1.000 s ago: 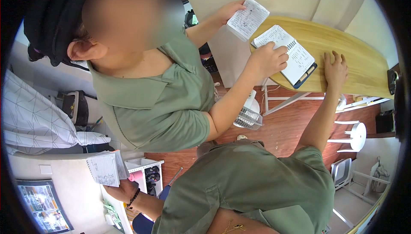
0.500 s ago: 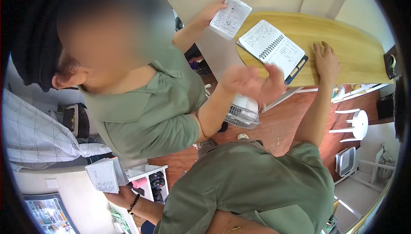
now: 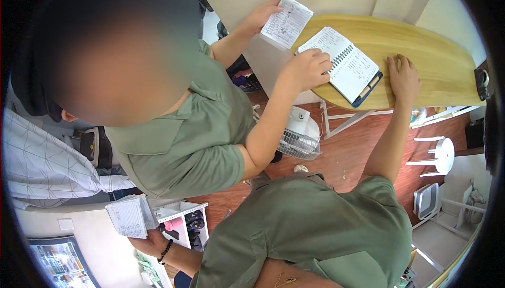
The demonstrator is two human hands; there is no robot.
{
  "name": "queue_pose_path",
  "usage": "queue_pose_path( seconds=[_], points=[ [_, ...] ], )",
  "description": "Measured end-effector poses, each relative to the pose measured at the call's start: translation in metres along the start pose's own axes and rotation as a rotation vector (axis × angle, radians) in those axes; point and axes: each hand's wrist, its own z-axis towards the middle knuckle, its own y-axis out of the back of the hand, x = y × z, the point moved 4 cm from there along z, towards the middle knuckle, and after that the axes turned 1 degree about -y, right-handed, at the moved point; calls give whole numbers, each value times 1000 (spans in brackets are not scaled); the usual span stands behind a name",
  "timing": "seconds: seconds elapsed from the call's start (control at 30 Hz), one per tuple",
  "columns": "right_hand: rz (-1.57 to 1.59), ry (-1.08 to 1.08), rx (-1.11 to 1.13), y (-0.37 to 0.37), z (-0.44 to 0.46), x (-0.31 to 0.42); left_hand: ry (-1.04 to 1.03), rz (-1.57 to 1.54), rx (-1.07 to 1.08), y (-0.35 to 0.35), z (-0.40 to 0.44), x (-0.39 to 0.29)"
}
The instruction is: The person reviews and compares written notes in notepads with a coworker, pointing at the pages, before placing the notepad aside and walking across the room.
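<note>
My left hand (image 3: 150, 242), with a dark beaded bracelet at the wrist, grips a small notepad (image 3: 126, 218) with handwritten pages at the lower left. My right hand (image 3: 404, 80) rests palm down on the wooden table (image 3: 436, 56), fingers a little apart and holding nothing. Left of it lies an open spiral notebook (image 3: 355, 72) with written pages and a pen (image 3: 372, 83) at its dark lower edge. A co-worker's hand (image 3: 310, 69) touches the notebook's left page. In the other hand (image 3: 260, 17) this person holds up a written pad (image 3: 287, 22).
The co-worker in a green shirt (image 3: 173, 146) stands at the left, close to me. Below the table are a fan (image 3: 300, 138) and the red-brown floor (image 3: 336, 156). A white stool (image 3: 444, 156) stands at the right, a white shelf (image 3: 181, 211) at the lower left. A tape dispenser (image 3: 481, 83) sits at the table's far end.
The co-worker's hand lifted off the notebook, then came back down onto its left page. The view has shifted slightly. My hands keep their places, one on the pad, one on the table.
</note>
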Motion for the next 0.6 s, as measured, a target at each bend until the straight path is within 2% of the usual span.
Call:
queue_pose_path(
  seconds=[0.07,0.17,0.27,0.37,0.6],
  points=[
    [-2,8,-9,1,-1,1,6,3,51,3,2,1],
    [14,20,-26,2,-4,0,-5,16,-13,1,4,1],
    [14,21,-38,6,-3,1,-1,31,53,-4,3,1],
    [11,26,-51,1,-2,-2,-58,82,48,0,9,2],
    [19,25,-59,-1,-2,-2,-26,14,-8,-12,5,5]
  ],
)
